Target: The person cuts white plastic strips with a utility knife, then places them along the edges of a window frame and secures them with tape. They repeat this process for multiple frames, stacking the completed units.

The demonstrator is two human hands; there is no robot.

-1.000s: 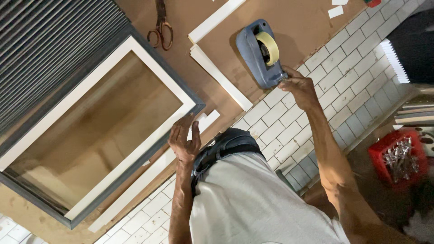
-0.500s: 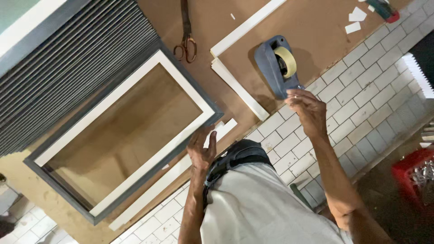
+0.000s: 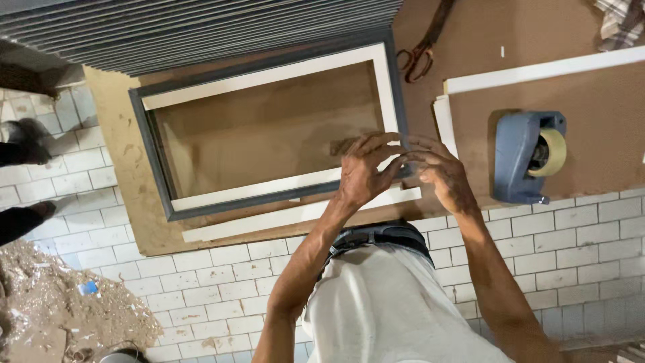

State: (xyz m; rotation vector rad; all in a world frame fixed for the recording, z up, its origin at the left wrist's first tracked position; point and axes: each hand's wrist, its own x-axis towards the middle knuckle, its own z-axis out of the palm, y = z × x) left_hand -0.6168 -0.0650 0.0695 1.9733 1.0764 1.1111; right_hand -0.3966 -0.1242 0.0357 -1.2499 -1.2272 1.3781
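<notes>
Stretching a clear tape strip (image 3: pixel 403 149) between pinched fingertips, left hand (image 3: pixel 363 171) and right hand (image 3: pixel 440 176) hover over the frame's (image 3: pixel 269 124) lower right corner. Strip not yet stuck down, seemingly. Dispenser (image 3: pixel 527 156) sits right; scissors (image 3: pixel 420 57) above.

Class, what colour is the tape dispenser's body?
Blue tape dispenser, clearest in the head view.

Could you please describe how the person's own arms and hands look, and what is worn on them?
Both arms are bare from above the elbow down: no sleeves reach them. The left hand and the right hand wear no gloves; no rings, watch or bracelet show. The forearms look lean and sinewy. The body wears a light shirt.
</notes>
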